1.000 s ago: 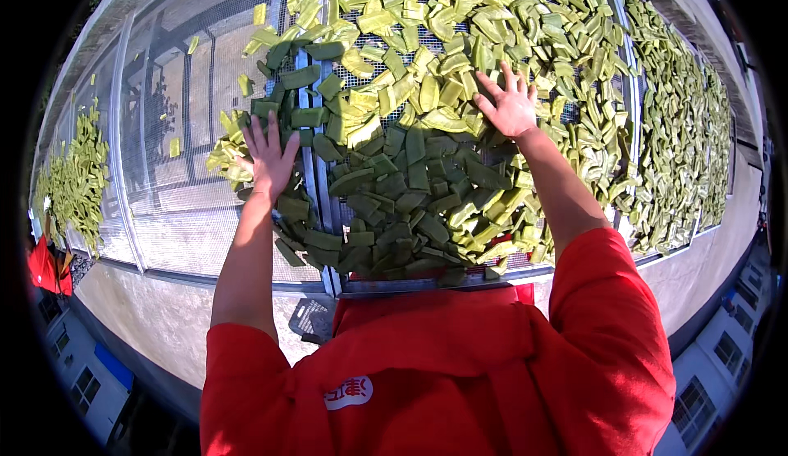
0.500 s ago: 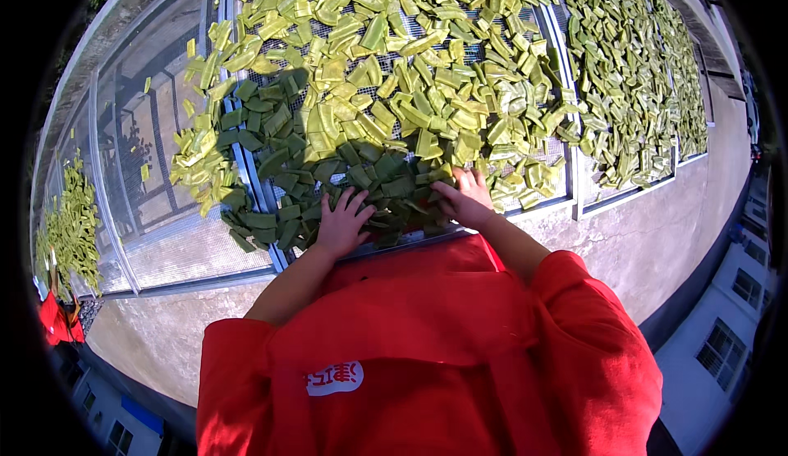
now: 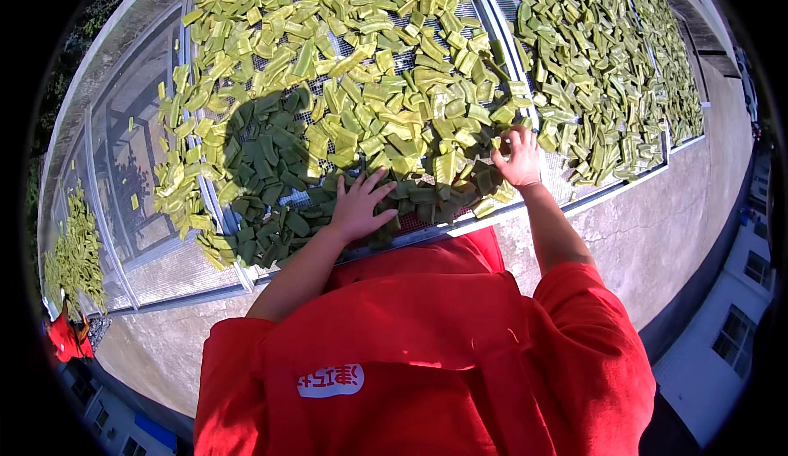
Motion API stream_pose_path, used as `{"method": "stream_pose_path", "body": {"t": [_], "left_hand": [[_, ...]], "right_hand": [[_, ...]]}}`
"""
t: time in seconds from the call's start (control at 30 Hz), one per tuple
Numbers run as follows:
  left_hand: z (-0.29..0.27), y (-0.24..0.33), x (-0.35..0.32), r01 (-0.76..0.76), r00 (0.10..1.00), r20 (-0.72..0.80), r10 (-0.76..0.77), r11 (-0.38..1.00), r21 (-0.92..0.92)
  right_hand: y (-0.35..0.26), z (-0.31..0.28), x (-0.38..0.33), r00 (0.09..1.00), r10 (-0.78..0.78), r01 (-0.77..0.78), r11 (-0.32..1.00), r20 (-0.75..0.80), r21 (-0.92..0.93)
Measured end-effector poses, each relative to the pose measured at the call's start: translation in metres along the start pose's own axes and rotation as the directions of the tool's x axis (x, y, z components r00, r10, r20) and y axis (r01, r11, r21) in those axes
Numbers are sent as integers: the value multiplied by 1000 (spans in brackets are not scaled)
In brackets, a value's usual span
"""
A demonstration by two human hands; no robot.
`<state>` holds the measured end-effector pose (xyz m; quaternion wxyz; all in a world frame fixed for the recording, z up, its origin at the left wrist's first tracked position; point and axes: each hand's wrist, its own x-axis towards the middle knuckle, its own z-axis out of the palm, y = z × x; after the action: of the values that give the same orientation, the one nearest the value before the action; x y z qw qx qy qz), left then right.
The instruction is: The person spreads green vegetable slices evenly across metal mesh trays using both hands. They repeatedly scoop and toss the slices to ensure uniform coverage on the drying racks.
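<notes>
Flat, cut green plant pieces (image 3: 345,70), their exact kind unclear, lie thickly over a framed mesh rack (image 3: 168,242). My left hand (image 3: 359,210) rests with fingers spread on the shaded pieces at the near edge. Farther right, my right hand (image 3: 520,159) reaches over the rack beside a metal frame bar (image 3: 513,62). Its fingers bend down at the pieces, with the thumb apart from them. Whatever lies under those fingertips is hidden. My shadow darkens the pieces around and left of my left hand.
More pieces cover the mesh panel (image 3: 591,70) to the right. At the left, a panel (image 3: 135,152) holds only a few scattered pieces. A concrete ledge (image 3: 624,234) runs along the near side. Someone in red (image 3: 67,337) is at the far left edge.
My right hand has moved right and away from me toward the frame bar. My left hand has shifted slightly right. The view has moved rightward along the rack.
</notes>
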<state>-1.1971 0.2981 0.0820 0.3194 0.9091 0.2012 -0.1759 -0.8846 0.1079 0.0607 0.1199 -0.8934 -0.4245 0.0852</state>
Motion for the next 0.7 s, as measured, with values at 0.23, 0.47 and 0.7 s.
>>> {"method": "stream_pose_path", "body": {"t": [0.23, 0.47, 0.7], "left_hand": [[1, -3, -17, 112, 954, -287, -87, 991, 70], [44, -59, -102, 703, 675, -248, -695, 708, -71], [64, -57, -117, 424, 869, -287, -404, 906, 9]], "right_hand": [[-20, 21, 32, 979, 103, -84, 990, 177, -109], [-6, -2, -48, 983, -144, 139, 989, 116, 48], [-130, 18, -12, 712, -559, 508, 828, 424, 238]]}}
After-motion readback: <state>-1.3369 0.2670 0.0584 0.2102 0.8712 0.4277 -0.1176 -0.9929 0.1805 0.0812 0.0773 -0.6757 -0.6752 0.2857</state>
